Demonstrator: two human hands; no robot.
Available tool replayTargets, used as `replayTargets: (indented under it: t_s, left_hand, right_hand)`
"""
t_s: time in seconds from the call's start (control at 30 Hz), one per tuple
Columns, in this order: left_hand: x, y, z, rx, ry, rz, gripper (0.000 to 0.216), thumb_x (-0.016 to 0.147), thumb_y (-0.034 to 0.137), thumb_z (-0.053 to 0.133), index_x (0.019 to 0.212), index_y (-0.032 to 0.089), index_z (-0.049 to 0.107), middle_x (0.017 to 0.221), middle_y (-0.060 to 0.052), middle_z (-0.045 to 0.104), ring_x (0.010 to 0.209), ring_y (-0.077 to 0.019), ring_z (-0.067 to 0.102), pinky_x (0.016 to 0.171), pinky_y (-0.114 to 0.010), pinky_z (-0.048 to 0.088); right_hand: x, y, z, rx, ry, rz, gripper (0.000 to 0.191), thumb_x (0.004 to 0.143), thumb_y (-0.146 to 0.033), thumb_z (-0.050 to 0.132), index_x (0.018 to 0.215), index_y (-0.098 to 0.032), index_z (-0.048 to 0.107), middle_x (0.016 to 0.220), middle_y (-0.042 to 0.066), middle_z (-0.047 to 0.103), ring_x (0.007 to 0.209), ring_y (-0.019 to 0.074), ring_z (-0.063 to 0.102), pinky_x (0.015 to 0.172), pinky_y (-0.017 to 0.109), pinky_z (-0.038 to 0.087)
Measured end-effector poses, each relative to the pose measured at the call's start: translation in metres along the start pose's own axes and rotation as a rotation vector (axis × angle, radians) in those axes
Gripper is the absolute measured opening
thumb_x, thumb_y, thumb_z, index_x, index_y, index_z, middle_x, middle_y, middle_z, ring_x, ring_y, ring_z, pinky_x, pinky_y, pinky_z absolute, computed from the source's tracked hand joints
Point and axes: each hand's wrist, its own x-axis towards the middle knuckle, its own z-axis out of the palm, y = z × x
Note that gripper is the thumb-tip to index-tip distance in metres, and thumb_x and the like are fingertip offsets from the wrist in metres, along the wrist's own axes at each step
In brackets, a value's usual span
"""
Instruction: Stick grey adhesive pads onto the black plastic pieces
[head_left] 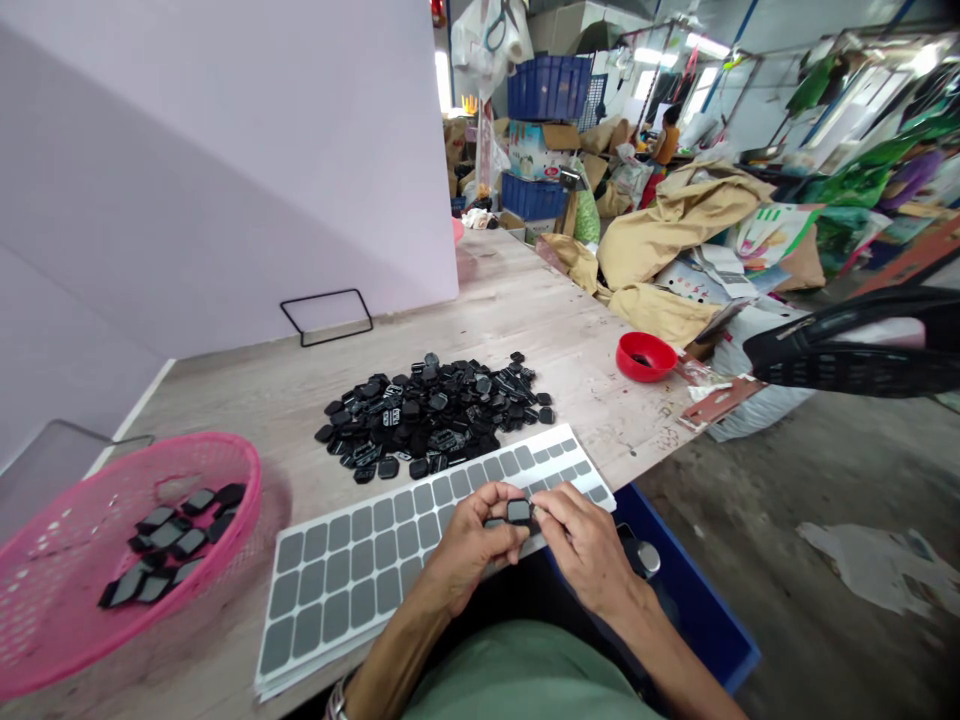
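Note:
Between thumb and fingers, my left hand (pixel 466 548) grips a small black piece with a grey pad (pixel 518 511) on its upper face. My right hand (pixel 589 548) is closed in a pinch at the right edge of that piece. Both hands are over the near right part of a white sheet of grey rounded stickers (pixel 363 556), which lies on top of other sheets. Just beyond the sheet is a loose heap of small black pieces (pixel 442 410). In a pink mesh basket (pixel 253 480) at the left, several black pieces with grey pads (pixel 166 536) lie together.
A red bowl (pixel 646 357) stands near the table's right edge. Against the pale partition (pixel 300 150) is a black wire frame (pixel 327 342). Below the table edge at right is a blue crate (pixel 697 610). Sacks (pixel 667 225) crowd the floor beyond; a person (pixel 664 140) is far back.

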Motion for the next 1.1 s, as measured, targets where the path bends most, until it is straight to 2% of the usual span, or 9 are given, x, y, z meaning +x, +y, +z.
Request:
replayTargets:
  t_s: [0.2,0.37,0.47,0.6,0.67,0.8,0.93,1.1]
  left_hand:
    - [0.003,-0.002,-0.001,0.010,-0.005,0.033,0.020,0.081,0.032,0.061,0.092,0.016,0.054,0.056,0.005,0.052,0.044,-0.0035,0.043,0.046,-0.016,0.027]
    - [0.007,-0.007,0.002,0.120,0.066,0.076,0.021,0.078,0.033,0.062,0.085,0.015,0.056,0.047,0.006,0.049,0.039,-0.0045,0.039,0.042,-0.017,0.021]
    - [0.006,-0.002,0.000,0.153,0.114,0.085,0.023,0.075,0.035,0.064,0.084,0.015,0.057,0.059,0.002,0.059,0.040,-0.0043,0.040,0.043,-0.018,0.024]
    - [0.003,0.009,-0.007,0.242,0.214,0.096,0.025,0.074,0.037,0.062,0.087,0.016,0.057,0.071,-0.002,0.066,0.040,-0.0043,0.038,0.043,-0.019,0.025]
    - [0.002,0.010,-0.008,0.345,0.186,0.097,0.023,0.074,0.035,0.061,0.086,0.016,0.058,0.068,0.000,0.064,0.042,-0.0056,0.038,0.044,-0.020,0.026]
    - [0.003,0.005,0.001,0.675,0.087,0.169,0.013,0.075,0.029,0.059,0.083,0.019,0.062,0.063,0.003,0.058,0.055,-0.0106,0.046,0.054,-0.022,0.032]
    - [0.003,0.004,0.010,1.028,0.077,0.191,0.019,0.079,0.026,0.052,0.092,0.023,0.065,0.061,0.003,0.057,0.059,-0.0144,0.049,0.057,-0.024,0.031]
    - [0.008,0.012,0.005,1.219,0.133,0.230,0.027,0.081,0.025,0.047,0.104,0.024,0.062,0.061,0.001,0.058,0.058,-0.0172,0.052,0.057,-0.025,0.030]
  right_hand:
    - [0.001,-0.001,0.000,-0.041,-0.030,0.005,0.023,0.092,-0.016,0.038,0.101,-0.021,0.059,0.086,0.003,0.058,0.080,0.0163,0.056,0.071,0.027,0.042]
    - [-0.001,-0.002,0.001,-0.111,-0.069,0.014,0.023,0.091,-0.016,0.038,0.097,-0.021,0.060,0.084,0.003,0.058,0.076,0.0154,0.056,0.069,0.026,0.042]
    - [-0.003,0.009,-0.007,-0.186,-0.064,0.056,0.023,0.092,-0.017,0.038,0.097,-0.022,0.060,0.084,0.002,0.059,0.077,0.0159,0.057,0.070,0.026,0.041]
    - [-0.003,0.032,-0.030,-0.255,0.060,0.227,0.020,0.092,-0.020,0.039,0.096,-0.022,0.059,0.091,0.002,0.062,0.083,0.0165,0.060,0.072,0.026,0.040]
    - [0.000,0.038,-0.039,-0.299,0.017,0.264,0.017,0.091,-0.020,0.041,0.094,-0.022,0.058,0.091,0.001,0.063,0.082,0.0161,0.060,0.071,0.026,0.038]
    - [0.010,0.040,-0.039,-0.429,-0.137,0.216,0.016,0.089,-0.018,0.042,0.087,-0.022,0.057,0.084,-0.001,0.062,0.072,0.0144,0.059,0.063,0.026,0.033]
    - [0.025,0.039,-0.029,-0.466,-0.146,0.179,0.015,0.088,-0.018,0.043,0.084,-0.020,0.057,0.082,0.001,0.061,0.072,0.0140,0.057,0.062,0.025,0.031]
    - [0.051,0.045,-0.021,-0.489,-0.128,0.141,0.017,0.091,-0.019,0.040,0.088,-0.020,0.057,0.087,0.002,0.061,0.076,0.0147,0.057,0.064,0.026,0.031]
